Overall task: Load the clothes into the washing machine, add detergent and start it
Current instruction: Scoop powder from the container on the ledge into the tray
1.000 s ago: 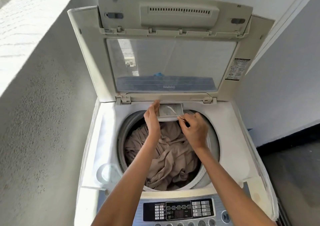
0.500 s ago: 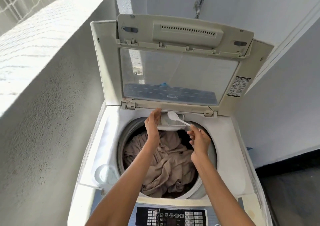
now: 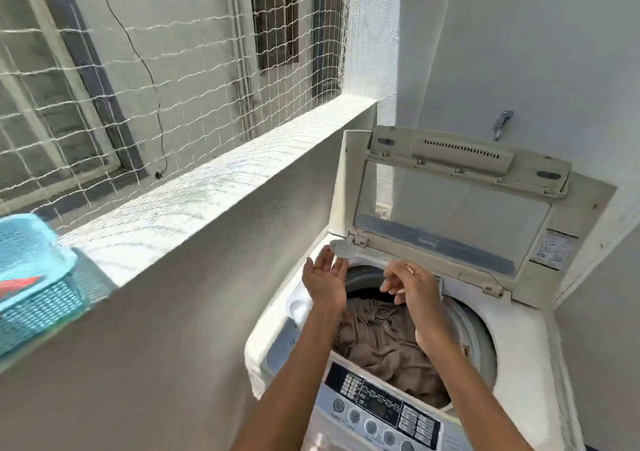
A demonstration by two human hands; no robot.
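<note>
The top-loading washing machine (image 3: 519,343) stands at the lower right with its lid (image 3: 450,205) raised. Beige-brown clothes (image 3: 384,343) fill the drum. My left hand (image 3: 323,277) hovers over the drum's left rim, palm open and holding nothing. My right hand (image 3: 412,286) is over the back of the drum with its fingers pinched. A blurred pale spoon bowl (image 3: 338,248) shows up and to the left of them, by my left fingertips. The detergent drawer is hidden behind my right hand. The control panel (image 3: 381,405) is at the front.
A concrete parapet ledge (image 3: 194,205) runs along the left, with netting (image 3: 156,70) above it. A light blue plastic basket (image 3: 31,277) sits on the ledge at far left. A tap (image 3: 501,125) sticks out of the wall behind the lid.
My view has swung left, bringing in the ledge, netting and basket. My left hand let go of the drawer and opened; my right hand drew back from the drawer with the spoon.
</note>
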